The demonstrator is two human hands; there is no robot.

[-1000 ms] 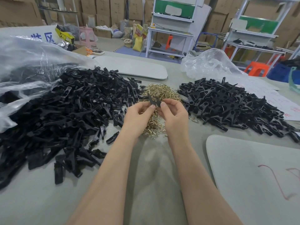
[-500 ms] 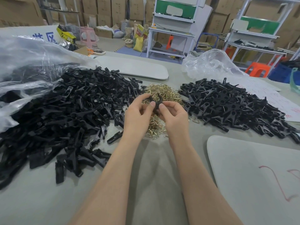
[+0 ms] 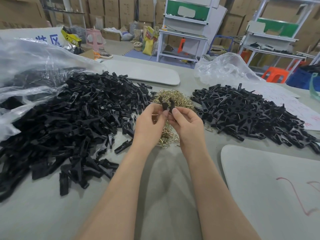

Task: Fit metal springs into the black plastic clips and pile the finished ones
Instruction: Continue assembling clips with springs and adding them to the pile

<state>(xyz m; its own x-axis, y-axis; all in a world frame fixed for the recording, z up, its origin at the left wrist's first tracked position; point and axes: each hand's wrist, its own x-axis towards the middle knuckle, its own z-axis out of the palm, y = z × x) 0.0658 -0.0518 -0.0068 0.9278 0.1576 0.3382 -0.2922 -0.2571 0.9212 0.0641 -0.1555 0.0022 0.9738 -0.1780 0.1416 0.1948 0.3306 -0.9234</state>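
My left hand (image 3: pixel 150 126) and my right hand (image 3: pixel 187 125) meet over the table's middle, both pinching one black plastic clip (image 3: pixel 166 104) whose two prongs point up and away. Under and behind the hands lies a heap of brass-coloured metal springs (image 3: pixel 180 99). A large pile of loose black clip parts (image 3: pixel 69 122) spreads to the left. On the right sits a pile of assembled clips with springs (image 3: pixel 251 115).
A clear plastic bag (image 3: pixel 31 66) lies far left, another (image 3: pixel 223 68) behind the right pile. Grey boards lie at the back (image 3: pixel 143 71) and the near right (image 3: pixel 270 184). Paper with red marks (image 3: pixel 290 103) sits far right. Shelving and boxes stand beyond the table.
Both hands have turned the clip between their fingertips; its two prongs now stand up clear above the thumbs. The hands stay over the spring heap.
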